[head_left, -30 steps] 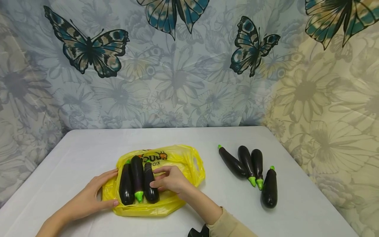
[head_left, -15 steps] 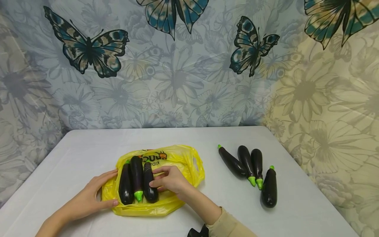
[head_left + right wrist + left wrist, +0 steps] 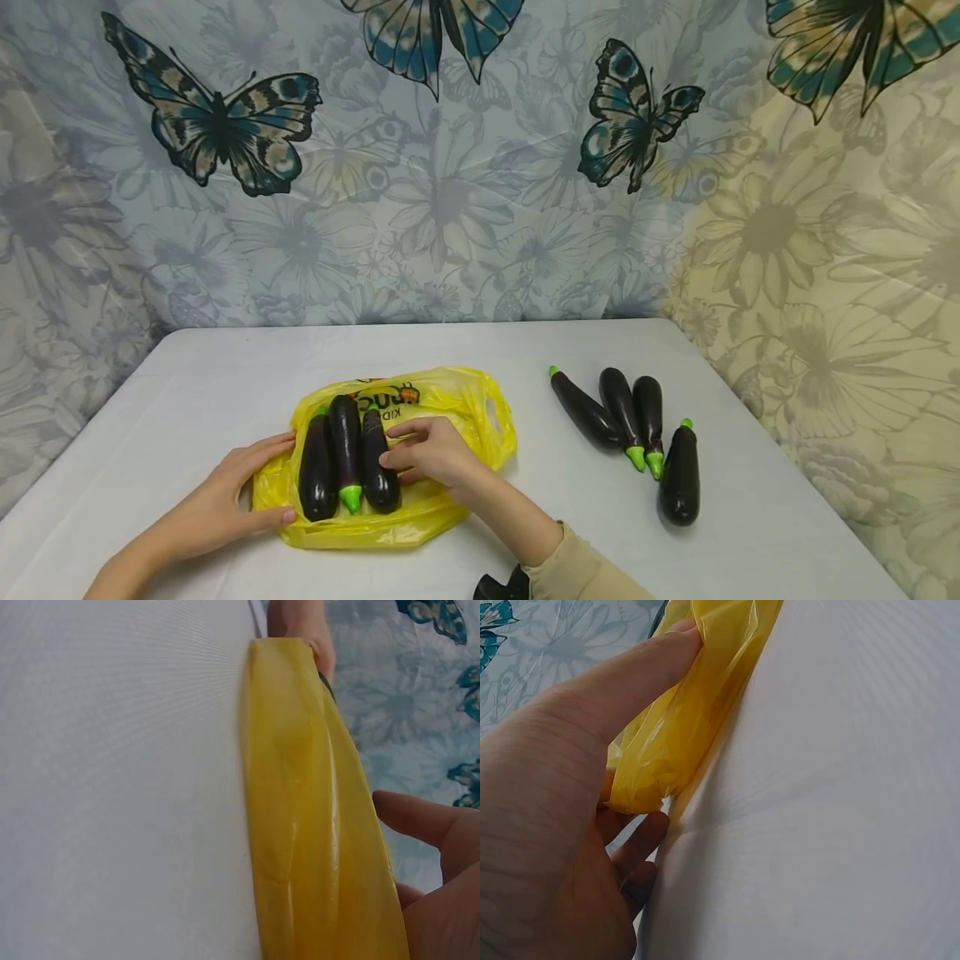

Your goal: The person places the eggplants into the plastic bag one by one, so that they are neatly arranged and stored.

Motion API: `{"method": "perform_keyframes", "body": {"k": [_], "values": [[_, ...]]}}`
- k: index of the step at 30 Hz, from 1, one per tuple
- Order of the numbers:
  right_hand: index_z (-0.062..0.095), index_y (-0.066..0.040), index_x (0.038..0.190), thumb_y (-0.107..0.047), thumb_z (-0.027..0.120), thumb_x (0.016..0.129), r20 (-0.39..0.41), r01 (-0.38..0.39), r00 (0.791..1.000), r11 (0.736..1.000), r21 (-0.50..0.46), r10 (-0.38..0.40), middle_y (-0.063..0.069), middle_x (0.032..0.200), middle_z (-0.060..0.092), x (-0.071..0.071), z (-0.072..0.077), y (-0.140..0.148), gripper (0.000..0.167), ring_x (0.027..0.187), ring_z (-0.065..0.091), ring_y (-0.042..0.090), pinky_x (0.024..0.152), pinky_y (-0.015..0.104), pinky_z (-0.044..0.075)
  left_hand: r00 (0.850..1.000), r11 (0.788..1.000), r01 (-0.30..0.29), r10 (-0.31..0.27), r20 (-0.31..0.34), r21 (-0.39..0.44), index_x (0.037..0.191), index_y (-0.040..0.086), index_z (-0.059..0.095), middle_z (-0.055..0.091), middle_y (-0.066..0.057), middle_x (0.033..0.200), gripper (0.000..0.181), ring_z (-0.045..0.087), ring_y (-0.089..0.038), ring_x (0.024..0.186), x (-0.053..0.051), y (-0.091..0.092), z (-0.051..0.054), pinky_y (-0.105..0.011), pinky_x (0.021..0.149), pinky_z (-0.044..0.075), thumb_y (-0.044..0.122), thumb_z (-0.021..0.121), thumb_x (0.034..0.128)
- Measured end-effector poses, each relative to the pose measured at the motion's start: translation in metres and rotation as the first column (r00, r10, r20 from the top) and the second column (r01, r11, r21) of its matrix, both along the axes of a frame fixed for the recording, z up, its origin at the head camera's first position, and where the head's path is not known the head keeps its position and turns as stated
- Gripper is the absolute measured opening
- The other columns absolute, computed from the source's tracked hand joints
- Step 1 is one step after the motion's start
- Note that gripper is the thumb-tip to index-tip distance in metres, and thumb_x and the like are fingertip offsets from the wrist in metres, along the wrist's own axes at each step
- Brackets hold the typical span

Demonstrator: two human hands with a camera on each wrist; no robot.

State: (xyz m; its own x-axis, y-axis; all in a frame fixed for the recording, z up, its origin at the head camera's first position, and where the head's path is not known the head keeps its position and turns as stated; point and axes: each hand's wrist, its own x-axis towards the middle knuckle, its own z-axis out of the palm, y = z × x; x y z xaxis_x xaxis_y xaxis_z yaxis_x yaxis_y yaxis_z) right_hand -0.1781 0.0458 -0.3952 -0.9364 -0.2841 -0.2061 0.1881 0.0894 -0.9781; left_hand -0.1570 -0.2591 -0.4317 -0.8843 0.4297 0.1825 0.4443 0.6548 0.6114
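Three dark eggplants [image 3: 347, 442] lie side by side on a yellow plastic bag [image 3: 465, 400]. Around the bag's left end my left hand [image 3: 225, 492] is spread, its thumb and fingers touching the plastic. The left wrist view has that thumb [image 3: 649, 671] straight against the bag, with loosely bent fingers [image 3: 641, 844] by its end. From the right, my right hand [image 3: 435, 454] rests its fingertips along the side of the rightmost eggplant [image 3: 380, 483]. Yellow plastic [image 3: 300, 795] hides much of the right hand's contact in the right wrist view; its thumb [image 3: 412, 817] is extended.
Several more eggplants [image 3: 622, 408] lie on the right side of the white table [image 3: 570, 533]. A dark object [image 3: 502, 586], partly cut off, sits at the front edge beside the right sleeve [image 3: 577, 567]. A butterfly-patterned cloth [image 3: 450, 208] hangs behind the table.
Both hands stay almost still on the bag and the eggplant. The whole scene shifts slightly left in the head view, and the left hand slides a touch left with the bag's edge.
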Motion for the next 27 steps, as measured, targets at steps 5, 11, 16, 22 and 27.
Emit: {"method": "perform_keyframes", "body": {"k": [5, 11, 16, 22, 27], "values": [[0.067, 0.001, 0.116, -0.005, 0.079, 0.081, -0.001, 0.008, 1.0, 1.0, 0.003, -0.008, 0.008, 0.087, 0.068, -0.0004, 0.001, 0.0015, 0.037, 0.075, 0.068, 0.023, 0.072, 0.039, 0.057, 1.0, 1.0, -0.012, 0.012, 0.001, -0.015, 0.146, 0.014, 0.046, 0.04, -0.005, 0.15, 0.082, 0.034, -0.034, 0.129, 0.0019, -0.0027, -0.0002, -0.065, 0.094, 0.032, 0.044, 0.082, 0.0788], [0.068, 0.001, 0.115, -0.005, 0.079, 0.081, 0.002, 0.005, 1.0, 1.0, 0.018, -0.005, 0.008, 0.088, 0.067, -0.0018, 0.0025, 0.0031, 0.036, 0.076, 0.068, 0.023, 0.073, 0.038, 0.057, 1.0, 1.0, -0.01, 0.01, -0.001, -0.02, 0.147, 0.014, 0.045, 0.04, -0.005, 0.15, 0.082, 0.034, -0.033, 0.129, 0.001, -0.0016, 0.0001, -0.065, 0.094, 0.032, 0.044, 0.081, 0.0794], [0.069, 0.001, 0.113, -0.004, 0.079, 0.081, 0.004, 0.007, 1.0, 1.0, 0.024, -0.007, 0.008, 0.088, 0.067, -0.0022, 0.0029, 0.0024, 0.033, 0.075, 0.068, 0.022, 0.073, 0.038, 0.057, 1.0, 1.0, -0.01, 0.01, 0.0, -0.016, 0.146, 0.013, 0.046, 0.04, -0.005, 0.15, 0.082, 0.034, -0.032, 0.128, 0.0009, -0.0015, 0.0001, -0.065, 0.093, 0.032, 0.043, 0.081, 0.0794], [0.069, 0.0, 0.112, -0.004, 0.079, 0.082, 0.006, 0.012, 1.0, 0.999, 0.03, -0.013, 0.009, 0.09, 0.067, -0.0025, 0.0031, 0.0027, 0.032, 0.075, 0.068, 0.021, 0.074, 0.038, 0.057, 1.0, 1.0, -0.019, 0.019, 0.002, -0.025, 0.147, 0.016, 0.045, 0.04, -0.005, 0.15, 0.082, 0.034, -0.031, 0.128, -0.0007, -0.0016, -0.0005, -0.065, 0.094, 0.032, 0.045, 0.081, 0.079], [0.07, -0.001, 0.111, -0.005, 0.079, 0.082, 0.008, 0.013, 1.0, 0.999, 0.039, -0.013, 0.008, 0.089, 0.067, -0.0022, 0.0043, 0.0029, 0.03, 0.075, 0.068, 0.021, 0.074, 0.038, 0.057, 1.0, 0.999, -0.018, 0.018, 0.004, -0.031, 0.147, 0.015, 0.046, 0.041, -0.005, 0.15, 0.082, 0.035, -0.031, 0.127, -0.0017, -0.0024, -0.0022, -0.065, 0.094, 0.033, 0.046, 0.081, 0.0792]]}}
